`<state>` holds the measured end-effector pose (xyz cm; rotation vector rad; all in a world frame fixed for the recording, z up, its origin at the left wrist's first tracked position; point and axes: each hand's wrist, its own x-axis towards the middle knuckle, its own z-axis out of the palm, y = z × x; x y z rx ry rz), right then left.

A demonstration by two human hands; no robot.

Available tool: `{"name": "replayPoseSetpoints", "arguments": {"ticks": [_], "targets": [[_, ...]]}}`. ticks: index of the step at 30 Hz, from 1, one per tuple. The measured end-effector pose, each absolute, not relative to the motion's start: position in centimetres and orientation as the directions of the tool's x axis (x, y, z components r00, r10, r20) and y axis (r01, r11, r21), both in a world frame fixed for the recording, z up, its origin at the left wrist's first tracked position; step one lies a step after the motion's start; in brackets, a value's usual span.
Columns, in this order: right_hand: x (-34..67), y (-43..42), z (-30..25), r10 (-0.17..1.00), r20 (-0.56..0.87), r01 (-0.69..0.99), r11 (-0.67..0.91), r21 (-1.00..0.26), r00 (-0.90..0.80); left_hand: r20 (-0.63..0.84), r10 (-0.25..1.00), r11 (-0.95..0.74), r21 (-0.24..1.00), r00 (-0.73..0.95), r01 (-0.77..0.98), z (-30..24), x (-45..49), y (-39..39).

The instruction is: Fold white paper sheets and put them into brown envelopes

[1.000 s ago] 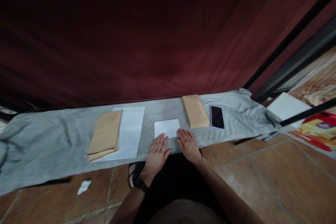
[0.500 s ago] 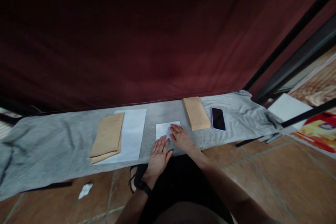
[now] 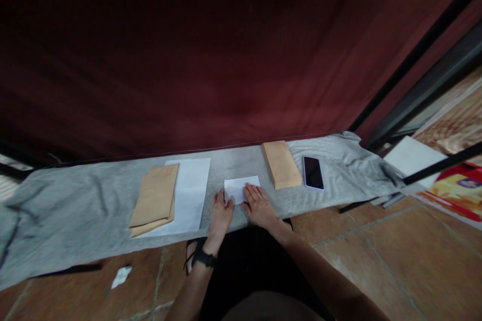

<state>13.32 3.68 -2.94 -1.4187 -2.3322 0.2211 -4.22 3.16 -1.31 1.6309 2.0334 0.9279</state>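
A small white piece of folded paper lies flat on the grey cloth, in front of my body. My right hand rests palm down on its right part, fingers stretched out. At the paper's left edge is my left hand, its thumb by the lower left corner and apart from the other fingers, gripping nothing. To the left, several brown envelopes overlap a larger white sheet. A stack of brown envelopes sits to the right of the paper.
A phone with a dark screen lies right of the stack. Grey cloth covers the long, narrow bench. Behind it hangs a dark red curtain. A crumpled white scrap is on the tiled floor; black bars stand at right.
My left hand has turned from palm up to palm down and shifted left, off the paper's lower edge to its left edge. My right hand stays on the paper, now lying flatter.
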Motion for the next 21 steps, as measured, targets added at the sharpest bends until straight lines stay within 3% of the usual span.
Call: {"name": "replayPoseSetpoints", "arguments": {"ticks": [4,10,14,16,18,21], "targets": [[13.1,3.6,-2.9,0.879,0.253,0.817,0.472,-0.331,-0.405,0.043,0.952,0.186,0.703,-0.302,0.686,-0.6,-4.3,3.3],[12.6,3.4,-2.7,0.882,0.252,0.826,0.464,-0.32,-0.398,-0.092,0.926,0.261,0.858,-0.367,0.443,-0.2,-4.3,3.8],[12.5,3.4,-2.0,0.886,0.251,0.808,0.459,-0.368,-0.389,-0.103,0.931,0.228,0.912,-0.35,0.34,0.8,-3.8,4.0],[12.4,3.7,-1.4,0.903,0.246,0.773,0.429,-0.467,-0.352,-0.089,0.942,0.165,0.963,-0.325,0.214,1.9,-3.3,3.7],[12.1,4.2,-0.5,0.939,0.229,0.668,0.344,-0.66,-0.258,-0.06,0.953,0.083,0.995,-0.298,0.064,3.1,-3.0,3.4],[11.5,5.0,0.8,0.994,0.096,0.298,0.11,-0.948,-0.059,-0.031,0.945,0.033,0.999,-0.326,0.0,3.7,-3.1,3.3]]}}
